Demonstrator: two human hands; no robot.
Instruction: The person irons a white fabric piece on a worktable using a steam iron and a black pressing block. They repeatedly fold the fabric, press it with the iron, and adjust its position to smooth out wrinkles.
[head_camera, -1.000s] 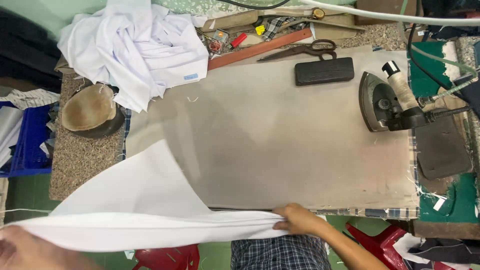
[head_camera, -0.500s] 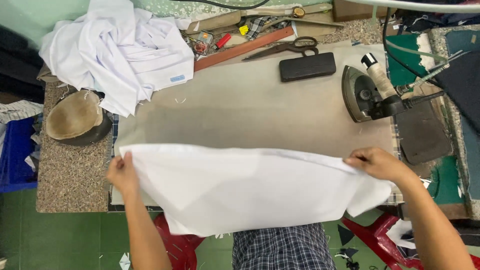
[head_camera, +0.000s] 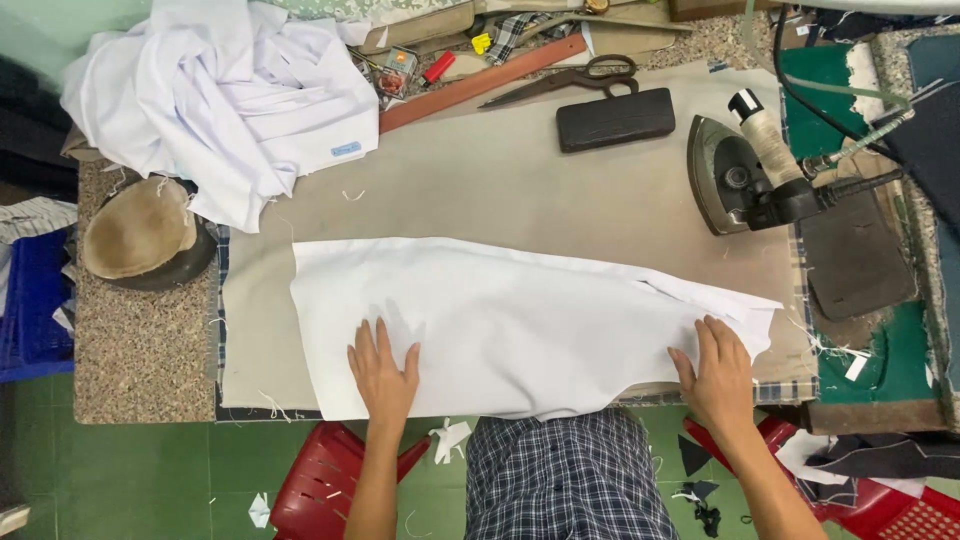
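Across the bench (head_camera: 500, 190), both flat, open hands, left (head_camera: 382, 372) and right (head_camera: 718, 375), pressed the white cloth (head_camera: 520, 320) smooth, gripping nothing.

A single head-worn camera looks almost straight down from above the person's own standing place at the near edge of the beige padded pressing table (head_camera: 480, 190). It faces away from the body, so the far clutter sits along the top edge and the checked shirt and green floor along the bottom. The view is fairly near yet takes in the whole table width.
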